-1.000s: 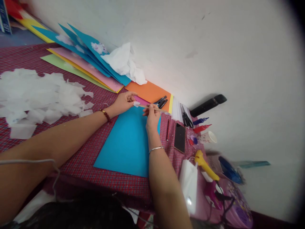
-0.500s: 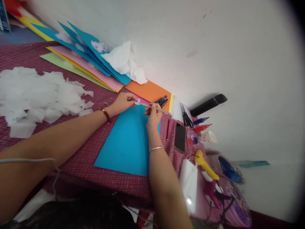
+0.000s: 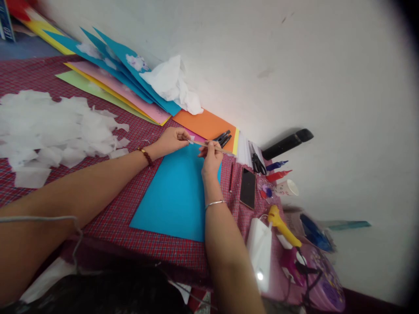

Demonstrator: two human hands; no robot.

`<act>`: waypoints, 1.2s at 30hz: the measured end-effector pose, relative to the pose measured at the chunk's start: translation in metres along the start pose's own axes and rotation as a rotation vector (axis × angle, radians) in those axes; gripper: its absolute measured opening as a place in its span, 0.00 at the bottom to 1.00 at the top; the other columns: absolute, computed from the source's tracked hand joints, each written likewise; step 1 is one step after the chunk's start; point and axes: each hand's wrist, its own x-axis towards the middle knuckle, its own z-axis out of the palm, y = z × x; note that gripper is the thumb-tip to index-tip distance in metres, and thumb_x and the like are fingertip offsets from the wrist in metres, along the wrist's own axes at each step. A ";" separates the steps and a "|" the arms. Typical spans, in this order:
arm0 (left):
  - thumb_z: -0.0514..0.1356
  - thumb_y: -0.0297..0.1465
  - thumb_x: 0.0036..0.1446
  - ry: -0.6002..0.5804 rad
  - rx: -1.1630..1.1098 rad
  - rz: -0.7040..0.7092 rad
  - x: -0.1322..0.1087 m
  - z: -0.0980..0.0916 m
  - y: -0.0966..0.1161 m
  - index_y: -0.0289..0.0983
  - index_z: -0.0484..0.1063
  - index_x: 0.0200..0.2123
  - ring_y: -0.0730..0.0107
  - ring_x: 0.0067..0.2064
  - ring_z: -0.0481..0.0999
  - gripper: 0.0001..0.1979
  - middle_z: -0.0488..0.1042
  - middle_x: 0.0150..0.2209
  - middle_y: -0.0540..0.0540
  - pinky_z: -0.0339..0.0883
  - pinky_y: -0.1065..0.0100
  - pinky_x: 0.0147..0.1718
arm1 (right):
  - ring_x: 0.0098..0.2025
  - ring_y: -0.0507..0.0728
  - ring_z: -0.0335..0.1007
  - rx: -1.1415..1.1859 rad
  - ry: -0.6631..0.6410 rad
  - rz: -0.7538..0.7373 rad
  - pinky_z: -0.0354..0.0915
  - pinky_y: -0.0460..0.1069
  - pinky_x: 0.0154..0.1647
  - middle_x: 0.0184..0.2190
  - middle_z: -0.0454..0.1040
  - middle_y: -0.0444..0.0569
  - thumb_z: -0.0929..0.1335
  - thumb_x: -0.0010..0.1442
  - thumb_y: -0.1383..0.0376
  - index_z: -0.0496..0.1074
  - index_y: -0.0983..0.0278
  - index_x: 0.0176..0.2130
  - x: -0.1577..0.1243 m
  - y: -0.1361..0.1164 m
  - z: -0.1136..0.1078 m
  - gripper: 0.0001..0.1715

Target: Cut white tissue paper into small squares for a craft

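My left hand (image 3: 175,140) pinches a small white tissue paper piece (image 3: 191,139). A thin light-brown stick (image 3: 200,143), its exact kind unclear, runs from that paper into my right hand (image 3: 211,157), whose fingers are closed round it. Both hands hover over the far end of a blue sheet of paper (image 3: 173,196) lying on the checked cloth. To the left is a large heap of white tissue paper pieces (image 3: 59,126). Black markers (image 3: 224,138) lie just beyond my right hand.
Coloured sheets (image 3: 131,98) with crumpled white tissue (image 3: 173,83) lean by the wall, beside an orange sheet (image 3: 209,126). On the right are scissors (image 3: 258,165), a phone (image 3: 248,187), a paper cup (image 3: 288,188), a yellow glue gun (image 3: 283,226) and a white box-like object (image 3: 258,248).
Almost nothing differs. The tissue piece at my left fingertips sits at a slightly different angle against the stick; the right hand keeps its hold.
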 end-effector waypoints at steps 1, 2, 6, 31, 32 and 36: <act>0.65 0.29 0.45 -0.003 0.004 0.005 0.000 0.000 0.000 0.35 0.74 0.31 0.66 0.36 0.80 0.07 0.81 0.33 0.43 0.73 0.65 0.39 | 0.17 0.47 0.61 0.005 -0.004 -0.001 0.59 0.44 0.20 0.20 0.70 0.38 0.65 0.62 0.52 0.67 0.61 0.32 0.000 0.000 0.000 0.16; 0.65 0.29 0.45 -0.005 0.005 0.009 0.000 0.000 0.000 0.35 0.74 0.30 0.66 0.36 0.80 0.07 0.81 0.33 0.43 0.73 0.64 0.39 | 0.17 0.47 0.61 0.007 -0.007 -0.001 0.59 0.44 0.20 0.20 0.70 0.38 0.65 0.62 0.52 0.67 0.61 0.32 0.000 0.001 0.000 0.16; 0.65 0.30 0.46 -0.016 -0.001 0.015 -0.001 0.000 0.001 0.36 0.74 0.30 0.66 0.35 0.79 0.06 0.80 0.31 0.44 0.73 0.65 0.37 | 0.17 0.47 0.61 -0.009 -0.012 0.009 0.58 0.44 0.19 0.20 0.70 0.38 0.65 0.62 0.51 0.67 0.61 0.32 0.002 0.004 0.000 0.16; 0.67 0.32 0.52 -0.061 -0.018 -0.161 -0.002 -0.004 0.018 0.35 0.74 0.29 0.69 0.28 0.77 0.07 0.79 0.28 0.44 0.74 0.63 0.33 | 0.17 0.47 0.62 0.024 -0.022 0.031 0.60 0.44 0.20 0.19 0.71 0.37 0.66 0.63 0.53 0.66 0.61 0.31 0.002 -0.002 -0.001 0.16; 0.66 0.32 0.52 -0.059 0.033 -0.127 -0.001 -0.005 0.018 0.35 0.75 0.29 0.69 0.28 0.77 0.07 0.79 0.28 0.45 0.73 0.65 0.32 | 0.17 0.47 0.62 0.036 -0.026 0.031 0.60 0.44 0.20 0.19 0.71 0.37 0.66 0.62 0.53 0.66 0.61 0.32 0.002 -0.002 0.000 0.15; 0.66 0.33 0.50 -0.032 0.297 0.086 0.001 -0.008 0.020 0.36 0.76 0.26 0.66 0.34 0.76 0.07 0.78 0.29 0.45 0.69 0.66 0.36 | 0.18 0.47 0.63 0.053 -0.043 0.031 0.61 0.44 0.21 0.22 0.74 0.38 0.68 0.61 0.54 0.66 0.61 0.36 0.001 -0.003 0.002 0.13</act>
